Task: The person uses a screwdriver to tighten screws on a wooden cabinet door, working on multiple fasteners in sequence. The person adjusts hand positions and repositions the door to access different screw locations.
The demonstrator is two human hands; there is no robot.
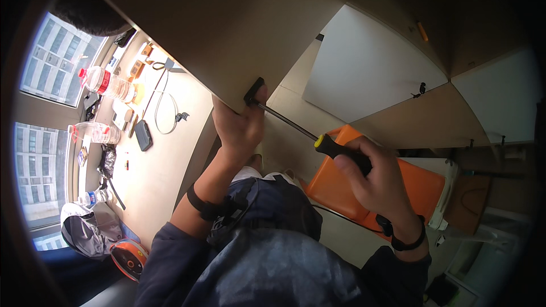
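Note:
A beige board (227,28) fills the upper middle, its lower corner just above my left hand (236,128). The left hand is closed about a small black bracket (255,90) at that corner; some of its fingers are hidden. My right hand (378,179) is wrapped round the black and yellow handle of a screwdriver (290,122). The long metal shaft slants up and left, and its tip meets the black bracket beside the left hand's fingers. How the tip sits in the bracket is too small to tell.
An orange chair (421,185) stands below and behind the right hand. White panels (375,62) with black fittings (420,90) are at the upper right. On the left, a sunlit table (165,165) holds plastic bottles (102,133), a cable (159,99) and a black box (143,136) by the window.

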